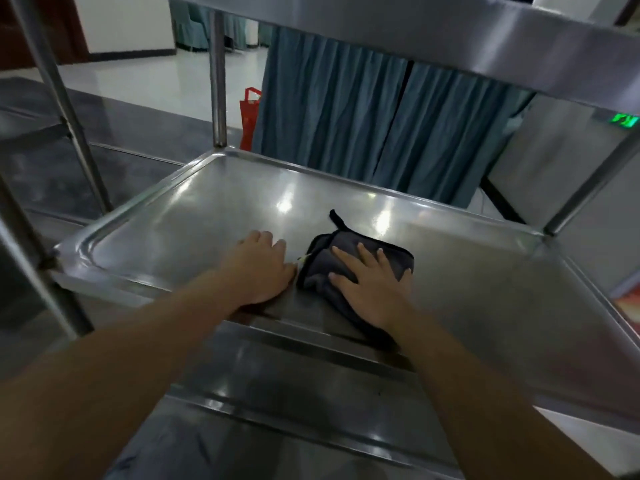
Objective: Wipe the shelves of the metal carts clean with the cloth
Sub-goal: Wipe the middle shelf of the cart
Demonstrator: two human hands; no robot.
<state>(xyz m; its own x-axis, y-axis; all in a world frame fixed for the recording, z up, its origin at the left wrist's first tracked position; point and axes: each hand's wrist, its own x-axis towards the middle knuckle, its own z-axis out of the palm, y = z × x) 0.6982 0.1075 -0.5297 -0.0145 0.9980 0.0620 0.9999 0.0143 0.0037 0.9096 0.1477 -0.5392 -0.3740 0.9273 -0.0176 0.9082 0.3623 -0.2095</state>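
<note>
At frame centre, the right hand [372,287] presses flat, fingers spread, on the dark folded cloth [349,263] on the cart's middle shelf [180,216], its loop pointing toward the upper left, while the left hand [261,268] rests open beside it.

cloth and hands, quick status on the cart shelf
Right hand flat on the dark cloth, pressing it to the middle shelf. Left hand flat on bare metal beside it. Nothing else on the shelf.
</note>
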